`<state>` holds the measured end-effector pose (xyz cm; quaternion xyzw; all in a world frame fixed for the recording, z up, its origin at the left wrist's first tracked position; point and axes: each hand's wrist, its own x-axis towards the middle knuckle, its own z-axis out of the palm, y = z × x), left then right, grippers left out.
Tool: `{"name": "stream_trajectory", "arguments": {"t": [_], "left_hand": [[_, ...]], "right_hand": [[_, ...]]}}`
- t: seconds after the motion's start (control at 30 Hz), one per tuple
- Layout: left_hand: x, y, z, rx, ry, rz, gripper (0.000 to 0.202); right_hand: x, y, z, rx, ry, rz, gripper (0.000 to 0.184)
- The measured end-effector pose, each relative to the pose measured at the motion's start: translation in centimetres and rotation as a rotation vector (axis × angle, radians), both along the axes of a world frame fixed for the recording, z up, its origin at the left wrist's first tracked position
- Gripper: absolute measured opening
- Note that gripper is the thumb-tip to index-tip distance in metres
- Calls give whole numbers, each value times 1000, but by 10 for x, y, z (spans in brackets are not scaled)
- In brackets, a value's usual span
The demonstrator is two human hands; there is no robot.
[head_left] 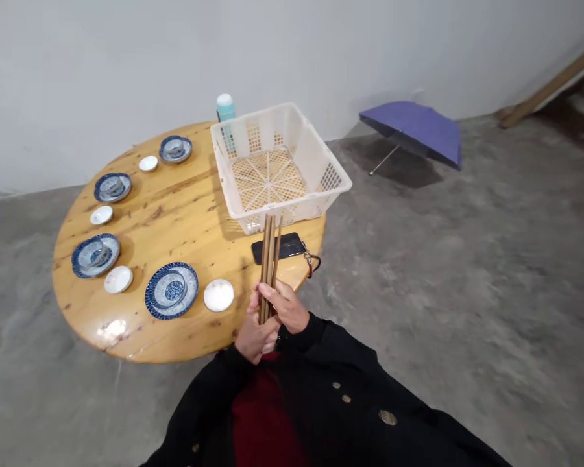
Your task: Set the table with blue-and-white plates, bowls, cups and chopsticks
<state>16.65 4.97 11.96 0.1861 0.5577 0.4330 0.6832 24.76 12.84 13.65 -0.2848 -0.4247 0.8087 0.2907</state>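
A bundle of wooden chopsticks (268, 253) stands upright in front of my body, over the table's near edge. My left hand (257, 334) wraps round its lower part. From the right, my right hand (287, 306) has its thumb and fingers closed on the same chopsticks, with one stick leaning slightly apart. Behind the chopsticks' tips lies a black phone (289, 246) with a dark red strap (311, 263). Left of my hands sits a small white dish (219, 295), and past it a blue-patterned plate (191, 303) with a bowl (169, 288) on it.
A white plastic basket (321, 159) stands on the wooden table (175, 214), a turquoise bottle (225, 107) behind it. More blue plates with bowls and small white dishes (118, 279) line the left rim. An open purple umbrella (413, 130) rests on the concrete floor (442, 272).
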Motion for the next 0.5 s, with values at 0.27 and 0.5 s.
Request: {"name": "stream_trajectory", "arguments": {"t": [0.27, 0.5], "left_hand": [[-17, 3, 4, 172, -24, -65, 45], [-67, -14, 5, 375, 283, -131, 55]], "right_hand": [[-20, 11, 7, -98, 46, 58, 52], [-22, 31, 11, -38, -68, 59, 55]]}}
